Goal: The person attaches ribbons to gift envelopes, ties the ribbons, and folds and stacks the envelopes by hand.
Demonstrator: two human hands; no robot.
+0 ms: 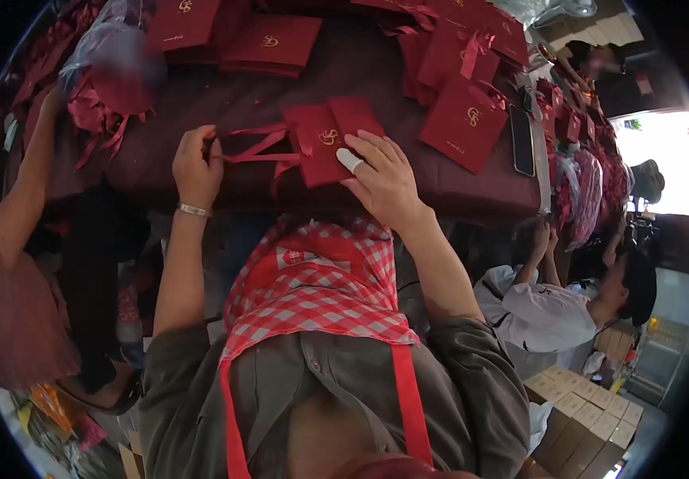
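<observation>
A small dark red gift bag [312,136] with a gold monogram lies on the cloth-covered table in front of me. Its red ribbon [260,148] stretches out to the left, and the fingers of my left hand [198,164] are pinched on the ribbon's end. My right hand [384,176] rests on the bag's right side, fingers spread and partly over it. A white cover wraps one finger of that hand. Beneath my right fingers, a red flap or panel [352,116] sticks out at the bag's upper right.
Stacked red bags [272,44] lie at the back, and more with ribbons [464,120] at the right beside a phone [522,140]. A co-worker's arm [29,176] reaches in at left near ribbons in plastic. Another person [552,307] works at right, above cardboard boxes [584,415].
</observation>
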